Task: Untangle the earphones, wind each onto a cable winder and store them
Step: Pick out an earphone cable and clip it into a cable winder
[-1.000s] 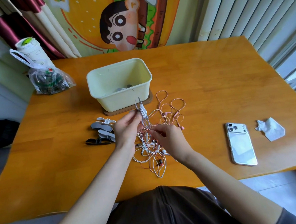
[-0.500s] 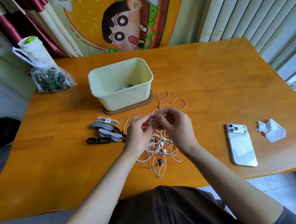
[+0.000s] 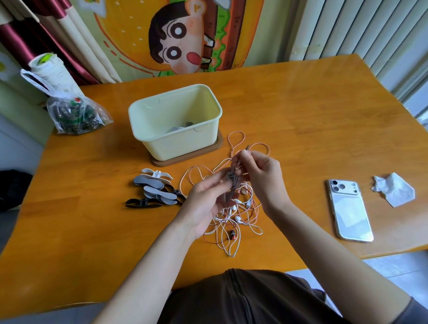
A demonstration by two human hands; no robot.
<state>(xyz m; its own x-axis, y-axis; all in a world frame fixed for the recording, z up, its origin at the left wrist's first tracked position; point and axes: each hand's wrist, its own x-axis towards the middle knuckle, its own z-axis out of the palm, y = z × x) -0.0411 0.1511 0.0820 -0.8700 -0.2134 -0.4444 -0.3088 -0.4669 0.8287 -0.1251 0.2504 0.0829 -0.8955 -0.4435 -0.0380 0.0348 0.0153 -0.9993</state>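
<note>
A tangle of white and pink earphone cables [image 3: 236,215] lies on the wooden table [image 3: 305,121] in front of me. My left hand [image 3: 205,202] holds a grey cable winder [image 3: 230,186] above the tangle. My right hand [image 3: 261,176] pinches a cable near its jack plug, just above the winder. Several grey, white and black cable winders [image 3: 154,190] lie in a pile to the left. A pale yellow storage box [image 3: 178,124] stands on a brown base behind the tangle, with a few items inside.
A white phone [image 3: 348,211] lies face down at the right, with a crumpled tissue [image 3: 395,192] beyond it. A clear bag and a white roll [image 3: 74,115] sit at the table's back left corner. My lap is under the near table edge.
Both hands have risen from the tangle and come together. My right hand has drawn a cable end with its plug up. My left hand now holds a grey winder rather than a white piece.
</note>
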